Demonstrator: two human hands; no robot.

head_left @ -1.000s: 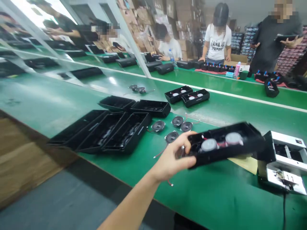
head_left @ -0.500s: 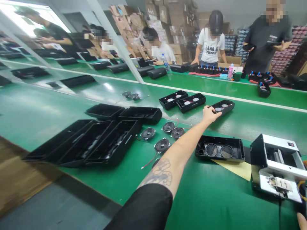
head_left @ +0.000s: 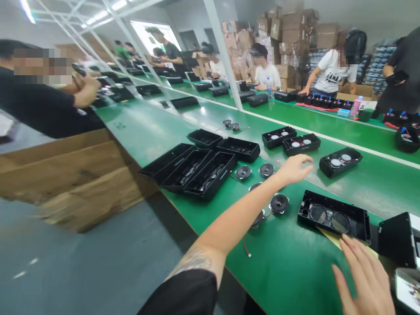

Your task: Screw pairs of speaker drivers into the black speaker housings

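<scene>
My left hand [head_left: 297, 169] hovers over the green table with fingers apart and nothing in them. To its right, not touching it, lies a black speaker housing [head_left: 341, 162] with two round speakers fitted. Below my left hand are several loose round speakers [head_left: 279, 204] with thin red wires. My right hand [head_left: 365, 275] is spread open at the lower right, holding nothing. Just beyond its fingertips sits an open black housing [head_left: 356, 215] with two round mesh grilles, partly on a yellow sheet [head_left: 331, 238].
Several empty black housings [head_left: 210, 175] are grouped on the left. Two fitted housings [head_left: 302, 143] stand farther back. A white-and-black machine [head_left: 398, 240] is at the right edge. Cardboard [head_left: 78, 183] lies beyond the table's left edge. Co-workers sit and stand around the line.
My left hand has let go of the fitted housing and drawn back from it. My right hand has come into view, open. The view has swung left.
</scene>
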